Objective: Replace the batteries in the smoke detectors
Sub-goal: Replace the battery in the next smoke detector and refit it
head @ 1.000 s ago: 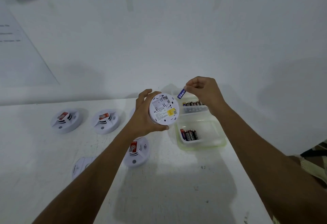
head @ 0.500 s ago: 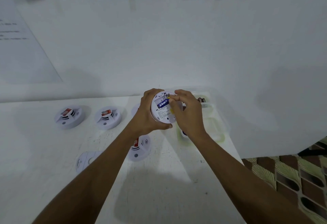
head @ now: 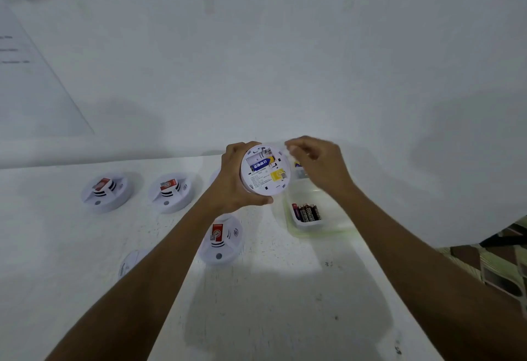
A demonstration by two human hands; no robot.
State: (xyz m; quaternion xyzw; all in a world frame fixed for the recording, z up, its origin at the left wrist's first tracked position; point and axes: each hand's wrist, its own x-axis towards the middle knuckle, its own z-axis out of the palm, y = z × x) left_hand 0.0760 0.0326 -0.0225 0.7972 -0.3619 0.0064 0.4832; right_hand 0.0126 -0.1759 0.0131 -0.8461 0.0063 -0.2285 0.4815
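The smoke detector [head: 265,173] is held above the table [head: 285,303], back to the camera, by the left hand [head: 233,185], whose fingers wrap its rim. The right hand [head: 316,168] hovers just beside it over the plastic tray [head: 322,230], fingers loosely curled and, as far as the blur shows, empty. The single blue battery [head: 260,165] looks askew in the open compartment, so it may spring out or make poor contact unless pressed flat. I count four detectors, this one and three face-up detectors [head: 171,190] on the table, plus one cover plate [head: 129,260] and roughly five dark batteries [head: 307,212] in the tray.
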